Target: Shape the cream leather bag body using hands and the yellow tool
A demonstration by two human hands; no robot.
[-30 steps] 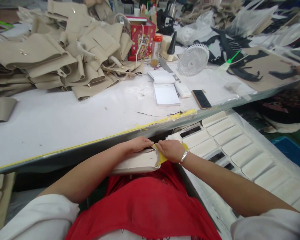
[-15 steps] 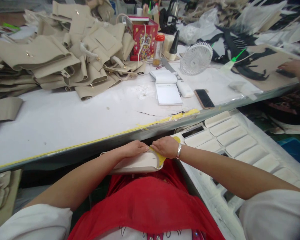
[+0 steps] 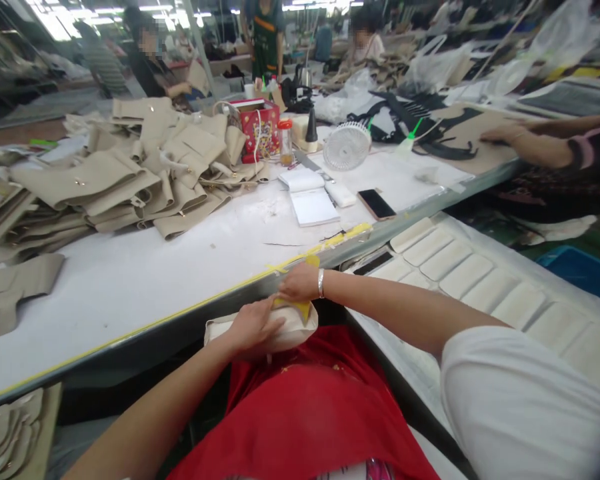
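Over my lap, at the table's edge, lies a cream leather-like bag piece [image 3: 300, 327] with a raised rim. My left hand [image 3: 253, 327] grips it from the left, thumb on top and the other fingers partly hidden at its far side. My right hand [image 3: 300, 281] is closed on a thin yellow piece [image 3: 295, 307], which shows above and below the fist and rests against the bag piece's right end. Whether the yellow piece is cloth or plastic I cannot tell. The two hands are close together.
Beige bag parts [image 3: 130, 167] are heaped on the white table [image 3: 145, 280]. Further right are a notepad [image 3: 315, 207], a phone [image 3: 376, 204] and a white fan [image 3: 347, 145]. Cream panels [image 3: 465, 273] lie in rows on a rack to my right. A co-worker's arms [image 3: 545, 143] reach in at far right.
The camera has tilted up, bringing people in the background into view. My left hand has shifted lower on the bag piece; my right hand keeps hold of the yellow piece.
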